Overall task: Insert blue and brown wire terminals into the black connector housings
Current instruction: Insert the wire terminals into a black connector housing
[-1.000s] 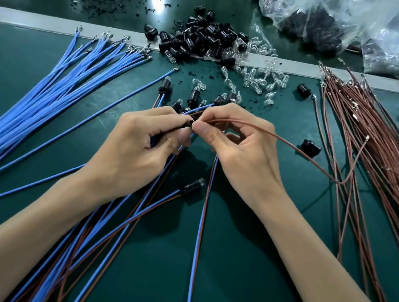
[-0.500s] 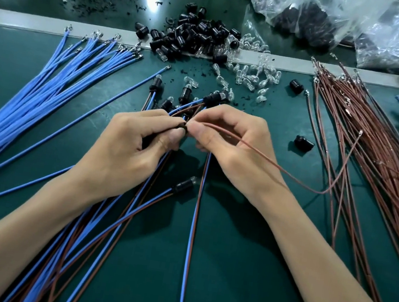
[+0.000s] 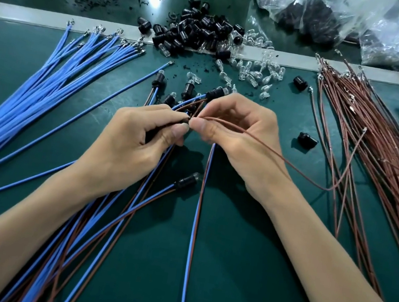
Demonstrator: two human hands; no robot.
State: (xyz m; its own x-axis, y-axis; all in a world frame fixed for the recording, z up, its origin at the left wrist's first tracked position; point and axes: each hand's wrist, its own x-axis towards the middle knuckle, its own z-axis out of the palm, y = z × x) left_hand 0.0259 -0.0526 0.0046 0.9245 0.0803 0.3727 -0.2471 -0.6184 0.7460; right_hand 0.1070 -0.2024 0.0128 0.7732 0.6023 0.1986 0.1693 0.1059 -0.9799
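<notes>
Green matting covers the table (image 3: 241,262), with loose blue wires (image 3: 47,80) fanned at the left, a brown bundle (image 3: 376,152) at the right, and a heap of black housings (image 3: 201,31) beside clear bulbs (image 3: 258,68) at the far edge.

From the head view, the hands meet at the middle of the table. The left hand (image 3: 137,138) is curled round a housing (image 3: 185,120) (mostly hidden by the fingers). The right hand (image 3: 237,136) pinches a brown wire (image 3: 283,159) close to its tip, right at the housing's mouth, and the rest of the wire loops away to the right. Whether the terminal has entered cannot be told.

To seat it well, I would keep the pinch just behind the terminal so the wire cannot buckle, line it up straight with the cavity, and push steadily while the left hand braces the housing. Finished pairs (image 3: 185,182) lie nearer.
</notes>
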